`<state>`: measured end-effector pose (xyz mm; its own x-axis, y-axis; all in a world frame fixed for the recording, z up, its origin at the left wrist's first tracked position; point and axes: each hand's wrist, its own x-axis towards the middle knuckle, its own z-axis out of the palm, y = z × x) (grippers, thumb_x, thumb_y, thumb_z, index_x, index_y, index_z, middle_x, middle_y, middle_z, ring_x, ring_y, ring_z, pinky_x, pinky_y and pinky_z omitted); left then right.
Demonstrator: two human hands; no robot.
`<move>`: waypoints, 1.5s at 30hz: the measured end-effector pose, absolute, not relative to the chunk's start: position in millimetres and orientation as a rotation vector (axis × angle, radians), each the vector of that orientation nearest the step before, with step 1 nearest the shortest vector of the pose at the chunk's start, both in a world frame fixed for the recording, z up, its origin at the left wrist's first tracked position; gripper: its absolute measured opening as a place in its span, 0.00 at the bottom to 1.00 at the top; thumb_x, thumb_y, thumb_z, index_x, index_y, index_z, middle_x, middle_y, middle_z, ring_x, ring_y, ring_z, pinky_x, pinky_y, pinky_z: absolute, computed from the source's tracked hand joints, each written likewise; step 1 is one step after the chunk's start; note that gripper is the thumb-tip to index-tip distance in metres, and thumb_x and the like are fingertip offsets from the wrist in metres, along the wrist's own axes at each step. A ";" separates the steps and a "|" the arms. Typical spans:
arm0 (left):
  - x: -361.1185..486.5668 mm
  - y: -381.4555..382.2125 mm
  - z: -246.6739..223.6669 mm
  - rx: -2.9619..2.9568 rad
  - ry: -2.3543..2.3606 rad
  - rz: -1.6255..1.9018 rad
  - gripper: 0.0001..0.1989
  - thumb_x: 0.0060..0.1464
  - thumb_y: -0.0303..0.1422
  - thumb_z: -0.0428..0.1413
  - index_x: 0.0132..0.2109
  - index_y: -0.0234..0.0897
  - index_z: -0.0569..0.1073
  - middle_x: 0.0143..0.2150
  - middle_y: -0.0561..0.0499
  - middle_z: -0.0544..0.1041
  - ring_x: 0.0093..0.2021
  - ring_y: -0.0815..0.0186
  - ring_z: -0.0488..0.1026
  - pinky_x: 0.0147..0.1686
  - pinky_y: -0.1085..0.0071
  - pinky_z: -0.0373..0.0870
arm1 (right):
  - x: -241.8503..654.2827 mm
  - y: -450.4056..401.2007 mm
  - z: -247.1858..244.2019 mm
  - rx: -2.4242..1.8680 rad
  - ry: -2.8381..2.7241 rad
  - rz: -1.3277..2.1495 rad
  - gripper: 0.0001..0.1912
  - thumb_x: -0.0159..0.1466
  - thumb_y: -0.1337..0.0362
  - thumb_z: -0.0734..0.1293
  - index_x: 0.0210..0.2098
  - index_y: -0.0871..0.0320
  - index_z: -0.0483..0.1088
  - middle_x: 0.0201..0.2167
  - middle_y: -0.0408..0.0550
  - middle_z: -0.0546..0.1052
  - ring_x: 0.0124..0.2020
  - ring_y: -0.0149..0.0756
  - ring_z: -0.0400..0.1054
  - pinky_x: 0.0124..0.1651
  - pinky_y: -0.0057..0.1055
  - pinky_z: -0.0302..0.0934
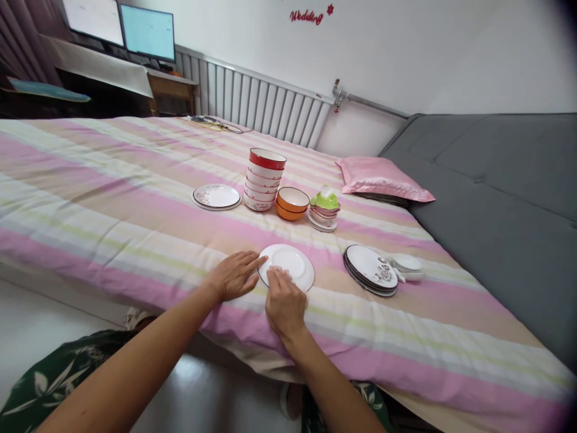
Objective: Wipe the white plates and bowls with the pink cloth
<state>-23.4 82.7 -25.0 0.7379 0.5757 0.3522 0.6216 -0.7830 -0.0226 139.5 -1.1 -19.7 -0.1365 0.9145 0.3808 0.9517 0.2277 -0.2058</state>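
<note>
A white plate with a thin dark rim (295, 261) lies on the striped bedspread in front of me. My left hand (234, 275) rests at its left edge, fingers spread and nearly flat, fingertips on the rim. Over the plate's near part is my right hand (285, 300), its fingers bent and pressed together on a small whitish, crumpled thing (276, 272), perhaps a tissue, mostly hidden by the fingers. Beyond the plate stand a tall stack of white bowls topped by a red one (265, 159) and two orange bowls (292, 207).
Patterned plates (216, 196) lie at the back left. Stacked small dishes with a green one on top (325, 199) stand right of the orange bowls. Dark-rimmed plates (369, 267) and small white dishes (408, 263) sit to the right. A pink pillow (383, 175) lies behind.
</note>
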 end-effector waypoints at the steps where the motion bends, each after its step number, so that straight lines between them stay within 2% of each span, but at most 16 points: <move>1: -23.1 82.6 -25.0 -2.798 -0.971 -0.501 0.23 0.59 0.35 0.44 0.60 0.32 0.61 0.56 0.41 0.69 0.57 0.59 0.64 0.58 0.61 0.58 | 138.1 -0.7 -20.4 -1.680 -2.122 -0.127 0.21 0.66 0.69 0.52 0.56 0.60 0.63 0.57 0.53 0.67 0.58 0.44 0.61 0.57 0.38 0.58; 5: -22.1 82.2 -24.6 -2.805 -0.970 -0.525 0.23 0.59 0.35 0.44 0.59 0.32 0.62 0.55 0.41 0.70 0.56 0.59 0.65 0.58 0.61 0.59 | 140.0 5.9 -20.2 -1.561 -2.251 -0.152 0.21 0.66 0.70 0.52 0.56 0.62 0.63 0.56 0.53 0.68 0.57 0.42 0.61 0.59 0.38 0.56; 11: -21.8 81.4 -24.1 -2.822 -0.965 -0.545 0.23 0.58 0.34 0.44 0.58 0.32 0.63 0.55 0.41 0.70 0.57 0.59 0.65 0.58 0.60 0.58 | 139.6 21.6 -11.0 -1.610 -2.276 -0.154 0.20 0.65 0.71 0.55 0.55 0.63 0.64 0.54 0.53 0.70 0.56 0.43 0.62 0.58 0.38 0.57; 16: -23.0 82.8 -27.9 -2.815 -1.008 -0.522 0.24 0.58 0.36 0.44 0.58 0.29 0.63 0.56 0.40 0.70 0.58 0.58 0.64 0.59 0.60 0.57 | 139.8 39.0 -4.4 -1.681 -2.271 -0.034 0.20 0.65 0.71 0.55 0.55 0.60 0.65 0.54 0.52 0.70 0.57 0.43 0.60 0.57 0.40 0.57; 20: -23.7 83.7 -30.0 -2.809 -1.019 -0.521 0.24 0.58 0.37 0.44 0.59 0.30 0.62 0.56 0.41 0.69 0.58 0.60 0.64 0.59 0.61 0.57 | 145.6 50.0 -5.1 -1.632 -2.205 0.096 0.19 0.65 0.70 0.54 0.51 0.59 0.69 0.53 0.50 0.71 0.57 0.41 0.61 0.59 0.37 0.54; 24: -23.9 82.9 -28.6 -2.804 -1.023 -0.506 0.25 0.58 0.37 0.43 0.59 0.29 0.61 0.56 0.41 0.70 0.58 0.60 0.64 0.59 0.63 0.56 | 157.9 53.0 -0.2 -1.642 -1.948 0.216 0.22 0.62 0.73 0.54 0.52 0.57 0.68 0.52 0.48 0.72 0.54 0.38 0.65 0.57 0.33 0.56; 28: -23.9 82.3 -27.3 -2.798 -1.033 -0.485 0.25 0.58 0.37 0.43 0.59 0.29 0.62 0.56 0.41 0.69 0.58 0.59 0.64 0.59 0.62 0.57 | 184.2 57.9 7.2 -1.672 -1.523 0.269 0.23 0.59 0.72 0.53 0.52 0.58 0.64 0.50 0.52 0.73 0.50 0.39 0.67 0.53 0.35 0.58; 32: -23.8 81.9 -26.4 -2.794 -1.050 -0.475 0.25 0.58 0.37 0.44 0.59 0.29 0.62 0.56 0.40 0.70 0.57 0.59 0.64 0.58 0.61 0.58 | 215.2 67.2 -2.9 -1.608 -1.281 0.349 0.18 0.58 0.65 0.58 0.48 0.60 0.61 0.48 0.57 0.72 0.51 0.41 0.66 0.52 0.37 0.58; 37: -23.7 82.1 -25.5 -2.801 -1.033 -0.493 0.24 0.58 0.36 0.44 0.58 0.29 0.63 0.56 0.40 0.70 0.57 0.59 0.64 0.59 0.62 0.57 | 229.1 61.3 -16.1 -1.629 -1.360 0.655 0.29 0.51 0.50 0.67 0.47 0.59 0.62 0.47 0.55 0.72 0.47 0.42 0.68 0.49 0.38 0.61; 41: -23.4 82.7 -25.4 -2.794 -1.023 -0.492 0.24 0.58 0.36 0.44 0.58 0.28 0.63 0.56 0.40 0.70 0.57 0.59 0.64 0.59 0.61 0.57 | 219.8 42.0 -11.7 -1.622 -1.580 0.565 0.31 0.51 0.49 0.67 0.49 0.60 0.63 0.49 0.55 0.71 0.50 0.45 0.66 0.53 0.42 0.59; 45: -23.1 82.3 -24.9 -2.801 -1.019 -0.503 0.24 0.57 0.36 0.44 0.58 0.28 0.63 0.56 0.40 0.69 0.57 0.59 0.64 0.59 0.62 0.57 | 210.7 25.6 -11.8 -1.602 -1.816 0.444 0.39 0.51 0.53 0.68 0.58 0.60 0.56 0.59 0.58 0.62 0.60 0.49 0.55 0.61 0.48 0.50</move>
<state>-23.1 82.3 -24.9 0.7183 0.6029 0.3473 0.6422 -0.7665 0.0023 210.7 25.6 -11.8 -0.0255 0.9665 0.2552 0.7400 0.1899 -0.6453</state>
